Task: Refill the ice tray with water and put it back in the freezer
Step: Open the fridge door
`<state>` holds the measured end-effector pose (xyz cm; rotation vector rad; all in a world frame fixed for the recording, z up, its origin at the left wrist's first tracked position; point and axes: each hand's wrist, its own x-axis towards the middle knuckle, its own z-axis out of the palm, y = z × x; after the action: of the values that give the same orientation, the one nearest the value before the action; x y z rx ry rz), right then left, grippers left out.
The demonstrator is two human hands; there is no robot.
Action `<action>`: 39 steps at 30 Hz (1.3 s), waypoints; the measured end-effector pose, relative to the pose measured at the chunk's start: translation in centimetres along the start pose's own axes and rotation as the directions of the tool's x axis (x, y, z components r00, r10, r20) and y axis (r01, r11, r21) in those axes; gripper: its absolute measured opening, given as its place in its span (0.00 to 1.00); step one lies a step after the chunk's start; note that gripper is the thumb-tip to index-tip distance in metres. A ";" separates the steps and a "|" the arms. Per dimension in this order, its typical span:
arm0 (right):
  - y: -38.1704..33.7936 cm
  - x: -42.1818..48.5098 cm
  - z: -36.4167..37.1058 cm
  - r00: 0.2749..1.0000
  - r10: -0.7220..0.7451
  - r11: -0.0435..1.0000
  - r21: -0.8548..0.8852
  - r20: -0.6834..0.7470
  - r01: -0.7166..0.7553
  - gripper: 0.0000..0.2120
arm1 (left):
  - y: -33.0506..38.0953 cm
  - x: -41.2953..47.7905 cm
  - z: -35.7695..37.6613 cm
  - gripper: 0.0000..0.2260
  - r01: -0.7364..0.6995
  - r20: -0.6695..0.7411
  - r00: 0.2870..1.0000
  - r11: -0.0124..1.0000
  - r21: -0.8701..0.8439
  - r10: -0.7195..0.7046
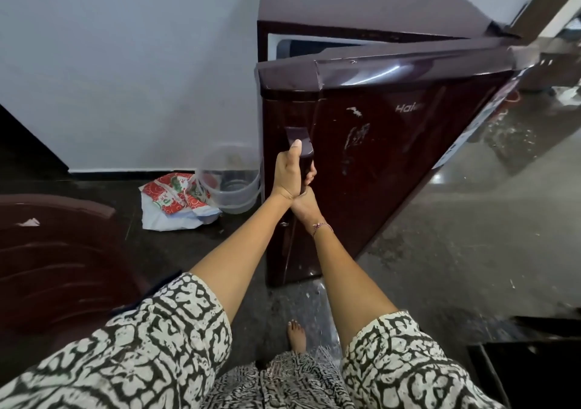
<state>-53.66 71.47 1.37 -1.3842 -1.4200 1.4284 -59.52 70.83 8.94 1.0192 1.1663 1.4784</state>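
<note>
A: Nearest the lens, patterned black-and-white sleeves (151, 342) are seen, with a bare foot (297, 334) on the dark floor (440, 251) between them.

B: Noted. Far left?

A: A dark brown rounded object (56, 251) is recorded at the left edge. Further right, a red-and-white printed bag (176, 199) is lying on the floor, touching a clear plastic tub (231, 182) against the white wall (125, 63).

B: Hands?

A: The left hand (290, 173) is wrapped around the door handle (301, 144), thumb laid up along it, fingers curled behind. The right hand (304, 204) is pressed just under it; its fingers are hidden, so their state cannot be told. A thread band (322, 226) is worn on that wrist.

B: Refrigerator?

A: The maroon refrigerator door (393, 157) is held partly open; a white inner frame (273, 47) is exposed above it.

B: Ice tray?

A: Not visible; its location cannot be told.
</note>
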 end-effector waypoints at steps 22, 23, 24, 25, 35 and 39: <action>2.9 -11.0 -4.9 0.982 -0.022 0.994 -0.109 -0.186 0.001 0.10 | 0.6 -9.9 4.6 0.22 0.114 0.300 0.948 0.993 -0.007 -0.107; 2.9 -11.6 -5.3 0.982 -0.019 0.994 -0.114 -0.188 -0.003 0.11 | 0.5 -10.4 5.1 0.22 0.120 0.300 0.948 0.993 -0.012 -0.111; 2.8 -12.2 -5.5 0.982 -0.018 0.993 -0.117 -0.188 -0.004 0.11 | 0.4 -10.8 5.4 0.22 0.125 0.299 0.947 0.992 -0.015 -0.115; 2.8 -12.8 -5.9 0.981 -0.022 0.993 -0.115 -0.192 0.000 0.12 | 0.1 -11.2 5.8 0.23 0.125 0.303 0.946 0.992 -0.013 -0.115; 3.0 -19.5 -9.0 0.934 0.029 0.998 -0.036 -0.355 -0.044 0.09 | 0.7 -17.0 9.9 0.25 0.149 0.341 0.921 0.979 0.137 -0.188; 3.5 -21.9 -9.5 0.871 0.012 1.000 0.025 -0.491 0.000 0.09 | 1.1 -19.5 11.2 0.27 0.190 0.317 0.916 0.961 0.200 -0.247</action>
<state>-39.42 52.18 4.16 -1.5950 -1.0593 0.9872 -45.14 53.63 11.23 1.1618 1.1216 0.9934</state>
